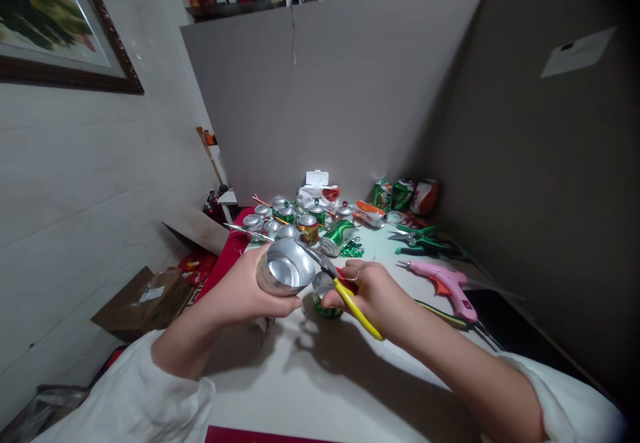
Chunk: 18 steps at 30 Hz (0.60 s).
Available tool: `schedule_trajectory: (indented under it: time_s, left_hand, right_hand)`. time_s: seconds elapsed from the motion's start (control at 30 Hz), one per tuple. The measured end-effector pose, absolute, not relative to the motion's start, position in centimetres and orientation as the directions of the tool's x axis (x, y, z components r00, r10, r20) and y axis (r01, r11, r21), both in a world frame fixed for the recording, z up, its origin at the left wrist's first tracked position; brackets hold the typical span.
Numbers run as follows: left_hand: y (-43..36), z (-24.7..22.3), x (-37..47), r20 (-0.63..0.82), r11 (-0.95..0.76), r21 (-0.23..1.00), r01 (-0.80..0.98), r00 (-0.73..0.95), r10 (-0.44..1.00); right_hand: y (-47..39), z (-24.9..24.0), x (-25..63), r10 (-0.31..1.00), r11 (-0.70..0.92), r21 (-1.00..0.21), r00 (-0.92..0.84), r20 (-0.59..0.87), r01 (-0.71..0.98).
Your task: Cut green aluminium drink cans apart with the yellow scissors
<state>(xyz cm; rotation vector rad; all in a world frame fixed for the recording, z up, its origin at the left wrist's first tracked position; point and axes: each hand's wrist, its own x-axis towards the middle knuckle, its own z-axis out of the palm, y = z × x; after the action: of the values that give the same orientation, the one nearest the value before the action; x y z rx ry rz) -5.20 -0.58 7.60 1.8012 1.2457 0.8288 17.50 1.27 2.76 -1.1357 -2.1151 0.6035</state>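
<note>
My left hand (pixel 250 290) is wrapped round a cut metal can (pixel 286 268), its open end tilted toward me and its silver inside showing. In my right hand (pixel 367 290) are long-nosed pliers (pixel 356 308) with yellow and red handles. The dark jaws of the pliers reach the can's upper right rim. Behind and below the pliers, a cut green can (pixel 327 306) stands on the white table (pixel 300 376), partly hidden by my right hand.
Several small cut cans (pixel 307 228) stand at the back with a lying green can (pixel 337 236) and a wipes pack (pixel 318 195). On the right lie green-handled cutters (pixel 425 240) and a pink glue gun (pixel 447 286). A grey panel (pixel 330 103) rises behind the table.
</note>
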Motion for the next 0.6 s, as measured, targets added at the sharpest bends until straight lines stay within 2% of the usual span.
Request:
schedule_trajectory:
  time_s: [0.1,0.3,0.6]
  left_hand:
    - [-0.8,7.6,-5.1,0.105,-0.236,0.873,0.427,0.307,0.946]
    - [-1.1,7.6,-4.7,0.057,-0.211,0.887,0.410,0.357,0.932]
    - [-0.9,7.6,-4.9,0.028,-0.206,0.892,0.403,0.404,0.914]
  right_hand:
    - [1.2,3.0,17.6,0.844,0.529,-0.644,-0.424,0.329,0.553]
    - [0.6,4.4,17.7,0.859,0.484,-0.653,-0.459,0.227,0.582]
    - [0.5,4.6,17.7,0.881,0.423,-0.740,-0.430,0.199,0.523]
